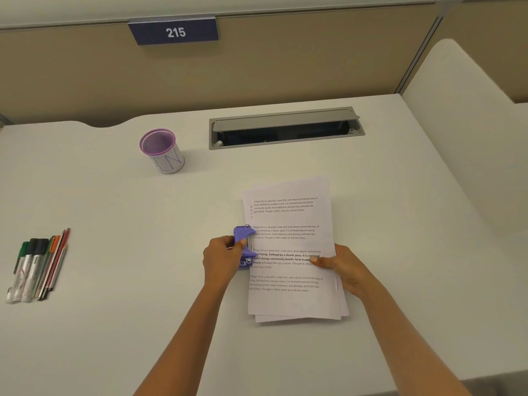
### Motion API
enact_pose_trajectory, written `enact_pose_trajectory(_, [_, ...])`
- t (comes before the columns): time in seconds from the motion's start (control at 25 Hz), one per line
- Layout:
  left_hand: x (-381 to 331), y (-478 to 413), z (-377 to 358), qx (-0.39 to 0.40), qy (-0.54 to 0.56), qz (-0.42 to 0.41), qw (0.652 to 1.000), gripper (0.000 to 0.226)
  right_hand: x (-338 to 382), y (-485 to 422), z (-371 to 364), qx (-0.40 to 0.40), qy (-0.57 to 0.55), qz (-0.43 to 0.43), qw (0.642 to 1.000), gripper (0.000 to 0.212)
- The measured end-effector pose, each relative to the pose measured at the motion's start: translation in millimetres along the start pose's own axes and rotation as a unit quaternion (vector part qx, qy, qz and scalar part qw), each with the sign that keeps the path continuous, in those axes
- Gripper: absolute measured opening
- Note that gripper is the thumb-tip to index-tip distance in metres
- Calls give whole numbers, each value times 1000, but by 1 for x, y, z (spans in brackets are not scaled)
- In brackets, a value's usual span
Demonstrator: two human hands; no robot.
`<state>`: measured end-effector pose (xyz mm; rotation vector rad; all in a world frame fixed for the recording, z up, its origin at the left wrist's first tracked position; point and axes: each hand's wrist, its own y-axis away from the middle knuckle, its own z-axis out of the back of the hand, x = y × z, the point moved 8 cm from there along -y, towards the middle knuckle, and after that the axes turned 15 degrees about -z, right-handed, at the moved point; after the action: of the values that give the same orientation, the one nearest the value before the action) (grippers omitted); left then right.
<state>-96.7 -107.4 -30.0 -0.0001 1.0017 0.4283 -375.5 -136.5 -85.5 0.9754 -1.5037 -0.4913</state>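
A small stack of printed white sheets lies on the white desk, a little right of centre. A purple hole punch sits on the stack's left edge, its jaws over the paper margin. My left hand grips the punch from the left, thumb on its top. My right hand holds the stack's right edge, thumb on the top sheet and fingers under it.
A purple-rimmed mesh pen cup stands at the back left. Several markers, pens and pencils lie in a row at the far left. An open grey cable tray is set into the desk's back. A beige partition rises behind.
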Motion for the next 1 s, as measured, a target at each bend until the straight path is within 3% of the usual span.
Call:
enact_pose_trajectory(0.48, [6, -5, 2, 6, -1, 12, 1000, 18, -1, -2, 0, 6, 27, -1, 1000, 42])
enact_pose_trajectory(0.76, [8, -7, 0, 6, 18, 23, 1000, 18, 3, 0, -5, -12, 58, 9, 998, 63])
enact_pose_trajectory(1.0, [9, -9, 0, 5, 26, 23, 999, 17, 11, 3, -7, -37, 58, 18, 997, 47])
